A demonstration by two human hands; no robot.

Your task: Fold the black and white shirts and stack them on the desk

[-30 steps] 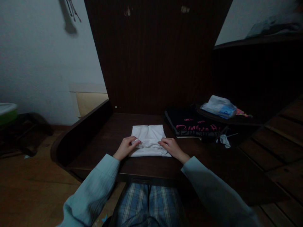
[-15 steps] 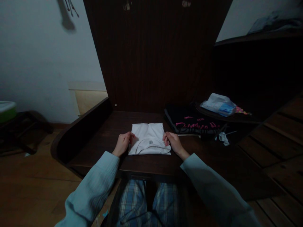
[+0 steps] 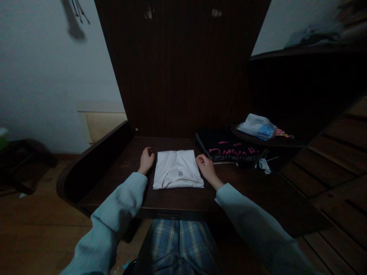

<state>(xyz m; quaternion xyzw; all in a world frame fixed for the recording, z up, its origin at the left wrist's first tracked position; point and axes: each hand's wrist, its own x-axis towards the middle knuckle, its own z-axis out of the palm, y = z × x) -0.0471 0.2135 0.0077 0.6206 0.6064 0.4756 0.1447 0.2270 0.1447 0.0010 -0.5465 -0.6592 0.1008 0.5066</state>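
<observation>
A white T-shirt (image 3: 174, 162), folded into a rough square, lies flat on the dark wooden desk top, its round neckline and small grey label toward me. To its left, a little apart from the cloth, my left hand (image 3: 146, 160) rests over the wood with loosely bent fingers and nothing in them. My right hand (image 3: 206, 168) is at the shirt's right edge, fingers bent and slightly apart. Its fingertips are close to the upper right corner; whether they touch the fabric I cannot tell.
Behind my right hand lies a dark folded garment (image 3: 229, 147) with pink lettering. A white and blue plastic packet (image 3: 258, 126) sits on a shelf beyond it. A raised wooden side panel (image 3: 94, 160) bounds the desk at left, and a tall dark panel (image 3: 177, 76) stands behind.
My left hand has moved off the shirt's left edge, away and slightly up. My right hand has shifted up along the right edge. The neckline area lies flatter; the view has shifted slightly.
</observation>
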